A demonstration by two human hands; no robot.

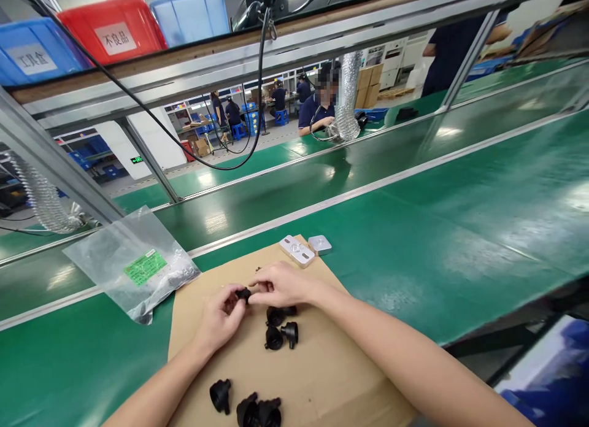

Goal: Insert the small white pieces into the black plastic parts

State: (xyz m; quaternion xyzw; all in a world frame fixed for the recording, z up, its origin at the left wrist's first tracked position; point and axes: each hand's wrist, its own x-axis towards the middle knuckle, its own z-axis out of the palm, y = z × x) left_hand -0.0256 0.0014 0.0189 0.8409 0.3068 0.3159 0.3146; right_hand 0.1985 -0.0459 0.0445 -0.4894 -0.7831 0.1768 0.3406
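My left hand (223,313) holds a small black plastic part (243,295) between thumb and fingers, above a sheet of brown cardboard (331,359). Close on its right, my right hand (280,284) has thumb and forefinger curved toward that part; whether anything sits in the fingertips is too small to tell. Below the right hand lie several black cup-shaped parts with short spouts (290,334). More of the same black parts (221,395) rest near the cardboard's front edge. A few tiny dark pieces (258,269) lie just beyond the right hand.
A clear plastic bag with a green label (145,267) lies at the left. Two small silvery-white blocks (297,250) sit at the cardboard's far edge. Bins (113,31) stand on the overhead shelf, a black cable (221,168) hanging below. A co-worker (317,102) sits across the green bench.
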